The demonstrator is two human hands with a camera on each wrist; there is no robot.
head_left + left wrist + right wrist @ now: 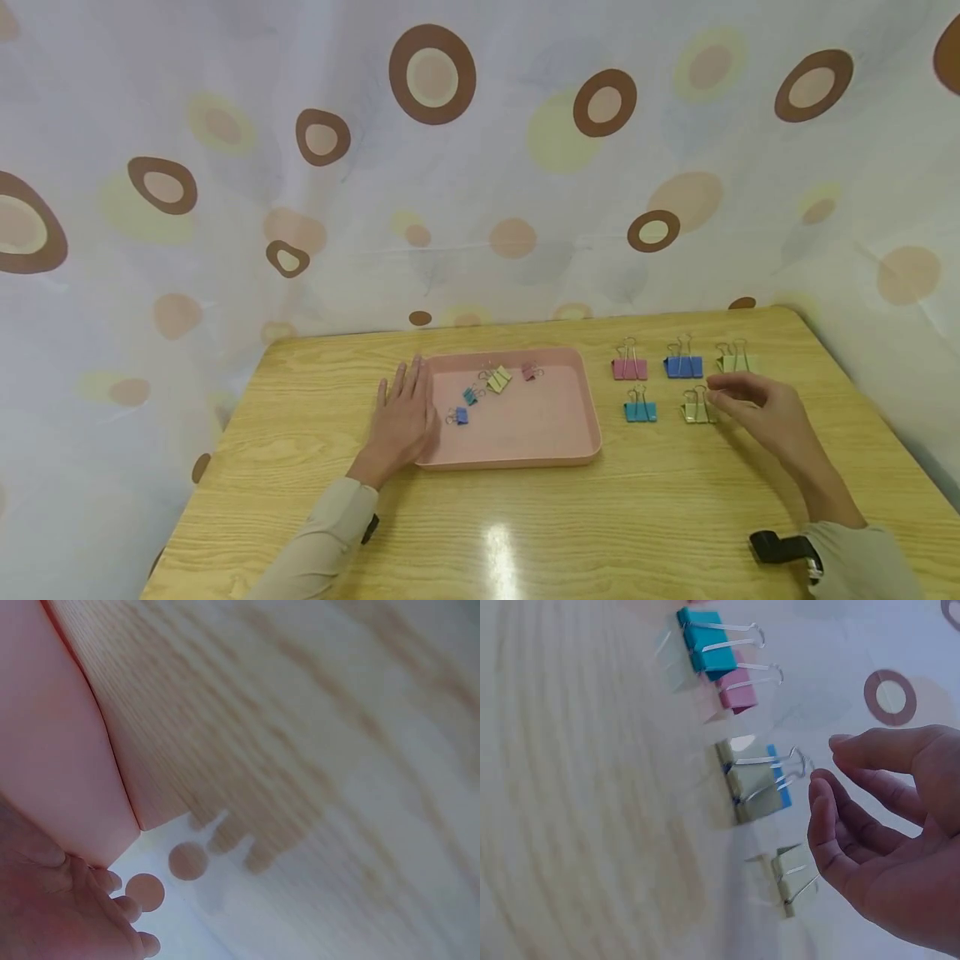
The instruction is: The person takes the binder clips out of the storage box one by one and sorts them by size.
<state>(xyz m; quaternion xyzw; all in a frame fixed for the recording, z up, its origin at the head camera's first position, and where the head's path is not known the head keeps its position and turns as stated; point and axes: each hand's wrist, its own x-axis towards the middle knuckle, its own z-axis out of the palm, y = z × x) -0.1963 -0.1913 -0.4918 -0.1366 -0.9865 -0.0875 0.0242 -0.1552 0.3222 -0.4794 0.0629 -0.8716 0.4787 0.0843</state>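
Note:
My left hand (403,423) lies with straight fingers along the left rim of a pink tray (528,429). In the left wrist view its fingers (129,907) run beside the tray's outer wall. My right hand (768,417) is at the front-row pale yellow binder clip (699,412). Seen from the right wrist, thumb and fingers are bent with a gap between them, right at the wire handles of that yellow clip (754,780), and hold nothing. Behind this hand stands a pale green binder clip (737,362), partly overlapped by it in the head view.
A pink clip (629,368) and a blue clip (683,367) stand in the back row, a teal clip (641,412) in front. Inside the tray lie smaller clips: yellow (498,380), teal (471,396), blue (461,416) and pink (529,372). A patterned curtain (495,192) borders the table.

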